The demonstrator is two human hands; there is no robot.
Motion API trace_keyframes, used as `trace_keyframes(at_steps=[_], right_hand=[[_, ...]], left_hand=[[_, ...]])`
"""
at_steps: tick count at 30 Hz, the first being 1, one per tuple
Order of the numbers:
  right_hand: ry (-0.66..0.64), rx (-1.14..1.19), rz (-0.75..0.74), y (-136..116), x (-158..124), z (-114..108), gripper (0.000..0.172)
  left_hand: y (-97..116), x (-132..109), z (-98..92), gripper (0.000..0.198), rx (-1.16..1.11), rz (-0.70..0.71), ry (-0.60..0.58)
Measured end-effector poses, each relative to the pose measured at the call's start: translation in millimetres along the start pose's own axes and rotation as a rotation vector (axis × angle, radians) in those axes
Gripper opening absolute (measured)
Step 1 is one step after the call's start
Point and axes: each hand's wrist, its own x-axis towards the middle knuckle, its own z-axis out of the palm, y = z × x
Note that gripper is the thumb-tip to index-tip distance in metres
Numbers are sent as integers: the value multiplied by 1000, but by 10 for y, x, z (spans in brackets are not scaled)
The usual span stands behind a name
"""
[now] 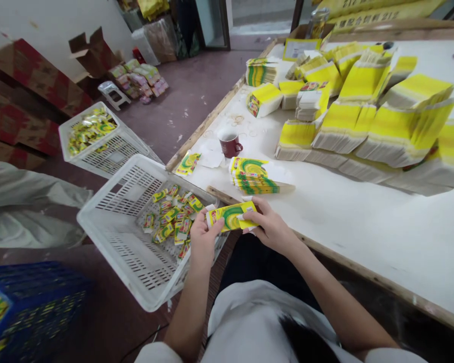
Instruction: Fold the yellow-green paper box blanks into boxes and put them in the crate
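Observation:
A flat yellow and green carton [230,217] is held between both hands above the table's front edge. My left hand [204,234] pinches its left end, thumb on top. My right hand [267,224] has its fingers on the right end. Just beyond the hands, a fanned stack of similar cartons [253,176] lies on the white table [363,227]. To the left and below, a white plastic crate [136,262] holds many small yellow packets [174,217]. A single carton piece [188,164] lies at the table's left corner.
A dark red mug [230,143] stands behind the fanned stack. Large piles of yellow cartons [363,80] cover the table's far right. Another white crate [111,151] of packets, a blue crate [34,307], a small stool [113,95] and cardboard boxes [41,75] stand on the floor.

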Motion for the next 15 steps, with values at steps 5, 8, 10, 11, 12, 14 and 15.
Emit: trace_keyframes(at_steps=[5, 8, 10, 11, 12, 14, 15], right_hand=[[22, 85, 36, -27, -7, -33, 32], [68, 130, 78, -46, 1, 36, 52], [54, 141, 87, -65, 11, 97, 56], [36, 141, 89, -75, 21, 117, 58], [13, 141, 84, -81, 40, 124, 61], [-26, 124, 77, -63, 117, 81, 72], [-35, 97, 82, -29, 185, 30, 78]], left_hand=[[67, -21, 65, 55, -24, 6, -32], [73, -65, 110, 51, 24, 40, -42], [69, -95, 118, 50, 55, 63, -18], [70, -103, 100, 50, 75, 66, -8], [73, -102, 59, 50, 99, 69, 1], [91, -64, -110, 49, 188, 94, 48], [103, -27, -237, 48, 254, 127, 98]])
